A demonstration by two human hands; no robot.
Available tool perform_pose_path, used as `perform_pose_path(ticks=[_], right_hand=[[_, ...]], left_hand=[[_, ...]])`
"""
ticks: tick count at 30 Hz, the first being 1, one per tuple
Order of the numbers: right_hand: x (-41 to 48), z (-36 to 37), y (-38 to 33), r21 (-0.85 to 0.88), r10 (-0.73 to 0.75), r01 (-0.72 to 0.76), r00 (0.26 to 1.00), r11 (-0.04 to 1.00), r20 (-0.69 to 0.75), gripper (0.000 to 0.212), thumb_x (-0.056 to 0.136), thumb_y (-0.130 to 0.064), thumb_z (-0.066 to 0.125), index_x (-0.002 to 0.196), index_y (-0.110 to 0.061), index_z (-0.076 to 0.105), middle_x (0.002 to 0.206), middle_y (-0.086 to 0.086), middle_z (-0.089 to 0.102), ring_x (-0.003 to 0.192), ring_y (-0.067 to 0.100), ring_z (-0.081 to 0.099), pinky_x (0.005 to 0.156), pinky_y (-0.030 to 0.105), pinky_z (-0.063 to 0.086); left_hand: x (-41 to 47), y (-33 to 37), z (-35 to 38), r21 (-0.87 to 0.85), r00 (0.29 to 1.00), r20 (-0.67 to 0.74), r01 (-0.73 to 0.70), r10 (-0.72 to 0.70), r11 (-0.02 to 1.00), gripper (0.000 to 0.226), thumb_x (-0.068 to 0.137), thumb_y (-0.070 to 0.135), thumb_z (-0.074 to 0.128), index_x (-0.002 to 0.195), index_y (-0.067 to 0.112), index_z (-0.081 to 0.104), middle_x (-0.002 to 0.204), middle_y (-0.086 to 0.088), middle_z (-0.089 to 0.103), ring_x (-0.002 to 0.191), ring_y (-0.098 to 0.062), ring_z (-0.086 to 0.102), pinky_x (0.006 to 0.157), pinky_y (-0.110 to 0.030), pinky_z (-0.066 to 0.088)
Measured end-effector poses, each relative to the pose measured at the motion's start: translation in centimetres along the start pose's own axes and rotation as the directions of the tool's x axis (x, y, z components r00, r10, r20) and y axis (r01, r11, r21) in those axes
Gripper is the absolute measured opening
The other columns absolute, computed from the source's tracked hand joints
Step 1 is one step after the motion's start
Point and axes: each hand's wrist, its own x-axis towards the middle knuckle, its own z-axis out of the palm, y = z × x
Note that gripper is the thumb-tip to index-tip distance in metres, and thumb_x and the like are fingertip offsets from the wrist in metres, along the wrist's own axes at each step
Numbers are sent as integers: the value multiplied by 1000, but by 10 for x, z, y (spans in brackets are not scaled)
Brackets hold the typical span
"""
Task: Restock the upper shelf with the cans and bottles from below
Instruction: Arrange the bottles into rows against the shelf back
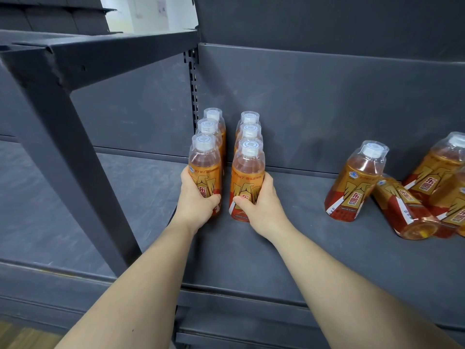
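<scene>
Your left hand (198,197) and right hand (259,200) each grasp a front bottle (205,170), keeping both rows straight toward the shelf (289,235) back edge.

At centre frame the rear bottles (212,116) of both rows show only caps and shoulders, their labels hidden behind the front left bottle (205,162) and the front right bottle (247,170). The left hand (196,200) and the right hand (259,202) cover those two lower labels, and their fingers mostly pass out of sight behind. The loose bottles (442,167) at the right edge are cut off by the frame. Fine label print is too small to read; the paper (162,7) at upper left is blurred.
</scene>
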Motion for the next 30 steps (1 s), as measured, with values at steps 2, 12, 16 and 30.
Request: perform_pose_path(ticks=[2, 12, 16, 30], right_hand=[[0, 0, 0, 4, 4, -4, 1000, 1000, 0, 81, 88, -31, 74, 150, -26, 24, 144, -1, 42, 127, 17, 49, 106, 38, 45], [-2, -4, -4, -16, 63, -62, 997, 998, 46, 85, 84, -37, 78, 150, -26, 25, 143, -3, 47, 128, 19, 50, 107, 43, 46], [-13, -15, -5, -48, 66, -63, 996, 997, 66, 92, 79, -44, 80, 151, -25, 27, 146, -3, 47, 131, 18, 49, 109, 43, 45], [-80, -90, 16, -480, 85, 50, 963, 876, 256, 68, 102, -53, 40, 160, -23, 17, 168, -2, 9, 154, 20, 9, 123, 41, 17]], left_hand=[[0, 0, 0, 9, 1000, 0, 5, -5, 1000, 85, 87, 3, 71, 147, 29, 17, 135, 3, 49, 121, -16, 51, 90, -29, 44], [0, 0, -2, 65, 998, -36, 54, -51, 996, 98, 81, 9, 78, 151, 30, 13, 143, -1, 43, 127, -20, 48, 102, -40, 46], [-8, 0, 1, 91, 993, -87, 93, -85, 991, 99, 78, 20, 82, 151, 26, 16, 144, -5, 43, 128, -24, 50, 105, -48, 47], [-77, 9, 40, 326, 964, -249, 176, -95, 929, 69, 75, 45, 59, 139, 27, 38, 134, -3, 54, 123, -32, 53, 100, -55, 49]])
